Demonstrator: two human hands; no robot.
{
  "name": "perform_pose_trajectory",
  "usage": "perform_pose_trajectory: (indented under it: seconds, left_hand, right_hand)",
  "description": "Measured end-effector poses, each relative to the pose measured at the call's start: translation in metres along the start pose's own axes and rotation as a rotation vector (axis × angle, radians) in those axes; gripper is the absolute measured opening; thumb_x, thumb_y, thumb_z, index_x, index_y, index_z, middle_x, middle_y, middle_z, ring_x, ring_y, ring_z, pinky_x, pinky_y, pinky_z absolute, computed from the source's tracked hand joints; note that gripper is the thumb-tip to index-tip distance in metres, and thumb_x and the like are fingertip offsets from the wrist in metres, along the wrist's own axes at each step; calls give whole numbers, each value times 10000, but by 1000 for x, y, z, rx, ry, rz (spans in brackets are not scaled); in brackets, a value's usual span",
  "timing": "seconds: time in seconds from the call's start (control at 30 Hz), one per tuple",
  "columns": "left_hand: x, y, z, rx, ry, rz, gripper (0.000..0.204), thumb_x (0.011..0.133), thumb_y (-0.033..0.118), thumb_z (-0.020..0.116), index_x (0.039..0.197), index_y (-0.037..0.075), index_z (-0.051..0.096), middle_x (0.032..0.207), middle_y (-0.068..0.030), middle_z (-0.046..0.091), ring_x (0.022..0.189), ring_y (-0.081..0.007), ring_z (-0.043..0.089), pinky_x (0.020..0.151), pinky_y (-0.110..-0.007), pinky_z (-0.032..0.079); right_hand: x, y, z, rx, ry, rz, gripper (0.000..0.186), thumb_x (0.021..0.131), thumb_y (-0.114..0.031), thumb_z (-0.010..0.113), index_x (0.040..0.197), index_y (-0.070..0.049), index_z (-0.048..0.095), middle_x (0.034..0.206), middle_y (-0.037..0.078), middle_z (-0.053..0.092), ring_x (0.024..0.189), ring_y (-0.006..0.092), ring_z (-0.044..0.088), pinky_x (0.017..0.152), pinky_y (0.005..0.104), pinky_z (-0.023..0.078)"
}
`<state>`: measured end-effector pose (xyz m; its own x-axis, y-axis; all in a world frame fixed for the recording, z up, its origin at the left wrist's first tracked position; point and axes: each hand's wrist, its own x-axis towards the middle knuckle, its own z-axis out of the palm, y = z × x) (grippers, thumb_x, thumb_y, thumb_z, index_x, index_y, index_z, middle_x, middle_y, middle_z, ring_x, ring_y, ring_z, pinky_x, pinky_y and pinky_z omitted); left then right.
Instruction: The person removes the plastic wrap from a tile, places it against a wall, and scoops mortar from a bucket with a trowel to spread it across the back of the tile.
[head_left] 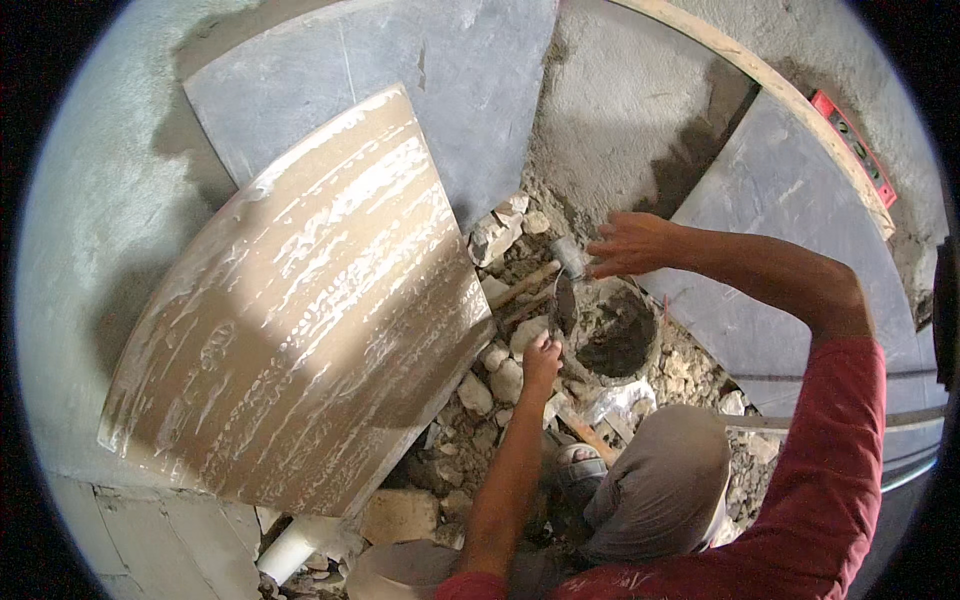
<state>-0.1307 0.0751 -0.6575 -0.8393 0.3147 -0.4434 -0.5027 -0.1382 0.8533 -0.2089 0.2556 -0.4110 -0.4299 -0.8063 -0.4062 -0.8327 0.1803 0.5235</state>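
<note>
My left hand is closed around the handle of a trowel, whose dark blade points away from me at the near-left rim of a mortar bucket. Dark wet mortar lies inside the bucket. Above its far side, my right hand is held palm down with fingers stretched out and nothing visible in it. Close to those fingertips is the grey head of a mallet; its wooden handle rests on the rubble. To the left leans a big curved-edge slab, its beige face streaked with wet white marks.
Broken stones and rubble surround the bucket. Grey slabs lie at the back and right, with rough cement between them. A wooden strip curves along the far right, beside a red spirit level. A white pipe is lower left.
</note>
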Motion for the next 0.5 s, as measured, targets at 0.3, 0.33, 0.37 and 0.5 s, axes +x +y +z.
perform_pose_trajectory:
  seconds: [0.3, 0.33, 0.37, 0.5]
  left_hand:
    - [-7, 3, 3, -89, 1, 83, 487, 826, 78, 562, 1285, -4, 422, 774, 11, 472, 648, -101, 461, 579, -264, 446]
    - [-8, 5, 2, -86, -16, 61, 485, 825, 76, 560, 1283, 1, 419, 781, 10, 475, 662, -101, 466, 591, -268, 450]
    - [-10, 6, 2, -83, -33, 38, 484, 824, 74, 559, 1281, 7, 416, 788, 9, 479, 676, -101, 471, 603, -272, 453]
    - [-10, 1, 4, -157, -32, 88, 495, 821, 72, 554, 1289, 17, 400, 826, -5, 487, 689, -102, 481, 614, -279, 458]
  right_hand:
    - [5, 2, 30, 230, -516, 294, 237, 800, -284, 587, 1032, -241, 560, 821, 54, 632, 766, 232, 637, 584, 401, 483]
    - [0, 1, 30, 305, -537, 366, 264, 795, -282, 592, 1052, -232, 559, 796, 75, 638, 777, 249, 641, 578, 414, 490]
    - [-3, 0, 30, 381, -558, 439, 290, 790, -280, 597, 1072, -222, 558, 771, 96, 644, 787, 265, 644, 572, 428, 496]
    - [-5, -7, 56, 357, -552, 457, 224, 787, -302, 599, 932, -135, 635, 833, 96, 652, 811, 270, 647, 621, 439, 523]
